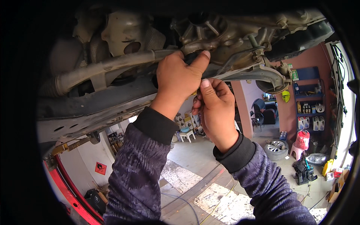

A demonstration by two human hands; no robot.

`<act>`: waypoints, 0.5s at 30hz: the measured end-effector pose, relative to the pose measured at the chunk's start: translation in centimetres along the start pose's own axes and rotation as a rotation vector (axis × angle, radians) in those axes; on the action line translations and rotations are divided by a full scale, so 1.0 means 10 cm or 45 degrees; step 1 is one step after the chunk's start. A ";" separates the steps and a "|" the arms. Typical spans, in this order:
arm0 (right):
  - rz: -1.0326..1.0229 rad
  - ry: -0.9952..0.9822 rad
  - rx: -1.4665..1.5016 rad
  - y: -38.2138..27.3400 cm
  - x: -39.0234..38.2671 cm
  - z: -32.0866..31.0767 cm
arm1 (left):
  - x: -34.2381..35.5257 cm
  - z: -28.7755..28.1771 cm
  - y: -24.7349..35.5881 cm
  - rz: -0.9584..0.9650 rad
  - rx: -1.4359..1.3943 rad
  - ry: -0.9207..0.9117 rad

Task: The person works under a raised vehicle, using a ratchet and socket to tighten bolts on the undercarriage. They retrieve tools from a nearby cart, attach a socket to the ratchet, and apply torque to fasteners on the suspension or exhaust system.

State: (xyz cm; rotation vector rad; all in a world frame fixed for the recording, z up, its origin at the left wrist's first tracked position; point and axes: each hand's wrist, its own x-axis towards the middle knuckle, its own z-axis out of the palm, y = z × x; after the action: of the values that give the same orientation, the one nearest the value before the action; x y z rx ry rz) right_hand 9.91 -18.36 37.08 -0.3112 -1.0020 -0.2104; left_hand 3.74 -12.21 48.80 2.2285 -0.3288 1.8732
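Note:
I look up at the underside of a raised car. My left hand [180, 77] reaches up and grips a dark part [193, 57] just below a ribbed cast-metal housing [210, 30], with the thumb pressed against it. My right hand [214, 107] is right beside and below it, its fingers pinched shut around a small yellowish piece [195, 93] that is mostly hidden. A long grey exhaust pipe [112, 65] runs left from the hands. A curved suspension arm [262, 73] lies to the right. Both forearms wear dark patterned sleeves.
Below is a workshop floor with a wheel [276, 148] lying flat, a red container on a pink stool [302, 139], a white stool [187, 135], shelves of bottles [309, 108], a yellow can [328, 167] and a red lift arm [67, 187] at lower left.

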 end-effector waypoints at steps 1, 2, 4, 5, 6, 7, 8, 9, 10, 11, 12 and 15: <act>0.007 0.007 0.076 0.00 0.00 0.01 | 0.00 0.00 0.00 0.005 -0.009 0.001; 0.059 0.083 0.129 -0.01 0.01 0.03 | 0.00 0.01 0.01 0.011 -0.033 0.001; 0.068 0.033 0.173 -0.03 0.02 0.06 | 0.00 0.01 0.02 0.009 -0.082 -0.002; 0.089 0.053 0.210 -0.03 0.03 0.09 | -0.01 0.01 0.02 -0.004 -0.103 0.004; 0.108 0.050 0.253 -0.03 0.02 0.12 | -0.01 0.00 0.02 -0.030 -0.126 -0.001; 0.088 0.042 0.290 -0.03 0.02 0.14 | -0.01 0.01 0.01 -0.051 -0.151 -0.006; 0.086 0.110 0.253 -0.03 0.00 0.17 | -0.01 0.00 0.01 -0.052 -0.173 -0.018; 0.066 0.123 0.237 -0.03 0.00 0.18 | 0.00 0.00 0.00 -0.051 -0.194 -0.029; 0.043 0.126 0.233 -0.02 -0.02 0.20 | 0.00 0.00 0.00 -0.049 -0.215 -0.033; 0.006 0.125 0.194 -0.01 -0.02 0.21 | 0.01 -0.01 -0.01 -0.048 -0.229 -0.054; -0.032 0.117 0.166 0.00 -0.03 0.21 | 0.02 -0.01 -0.02 -0.048 -0.245 -0.068; -0.063 0.081 0.100 0.04 -0.04 0.20 | 0.06 -0.03 -0.05 -0.055 -0.290 -0.114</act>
State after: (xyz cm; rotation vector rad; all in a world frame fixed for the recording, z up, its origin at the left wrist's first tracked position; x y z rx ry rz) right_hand 8.26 -17.26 37.72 -0.2072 -0.9532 -0.2239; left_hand 3.71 -11.67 49.41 2.1516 -0.4793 1.6277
